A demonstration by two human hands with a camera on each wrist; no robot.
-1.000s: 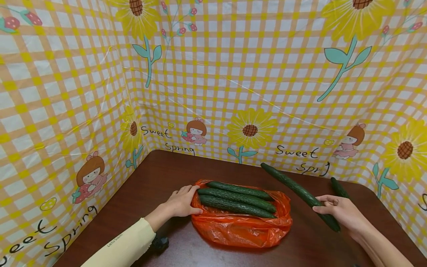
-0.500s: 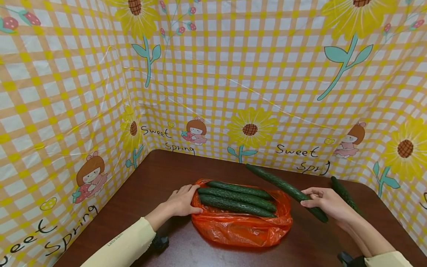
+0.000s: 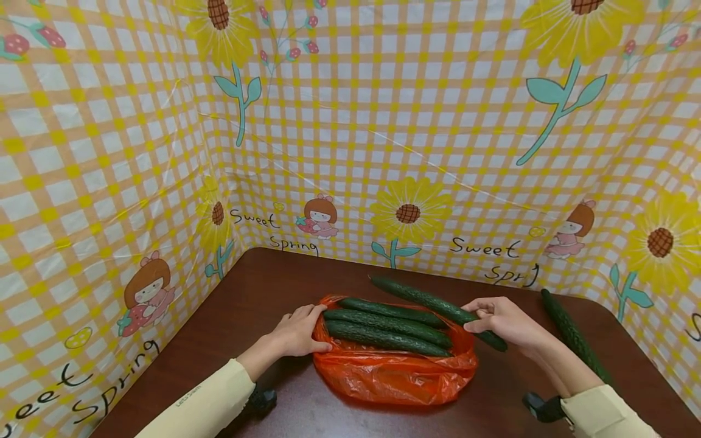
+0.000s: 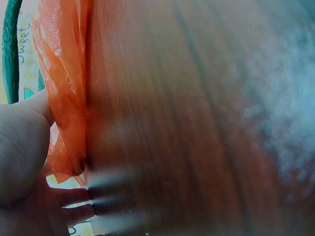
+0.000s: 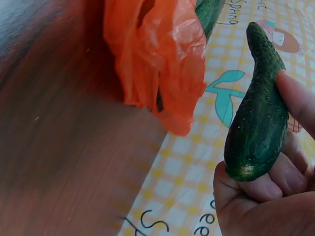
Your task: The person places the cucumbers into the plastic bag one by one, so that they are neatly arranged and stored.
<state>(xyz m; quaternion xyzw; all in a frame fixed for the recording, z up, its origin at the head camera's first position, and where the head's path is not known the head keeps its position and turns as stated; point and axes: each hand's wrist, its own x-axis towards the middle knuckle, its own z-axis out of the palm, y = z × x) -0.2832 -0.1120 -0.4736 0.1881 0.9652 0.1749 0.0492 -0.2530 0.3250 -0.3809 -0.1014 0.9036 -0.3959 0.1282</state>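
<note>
While the left hand (image 3: 298, 331) pins the bag's left edge, fingers curled over the orange plastic bag (image 3: 394, 371), the mouth stays spread and flat on the table (image 3: 263, 286); judging by that, it's an anchor so the film doesn't slide. Right hand (image 3: 504, 319) grips a cucumber (image 3: 421, 298) near its near end, thumb and fingers wrapped round it; wrist view shows the cut end just past the fingertips (image 5: 295, 179). Held low and nearly level, it angles toward 10 o'clock from the hand, its far part over the bag's back rim. Three cucumbers (image 3: 389, 325) lie side by side in the bag. Spare cucumber (image 3: 572, 334) lies at 3 o'clock of the hand, apart.
</note>
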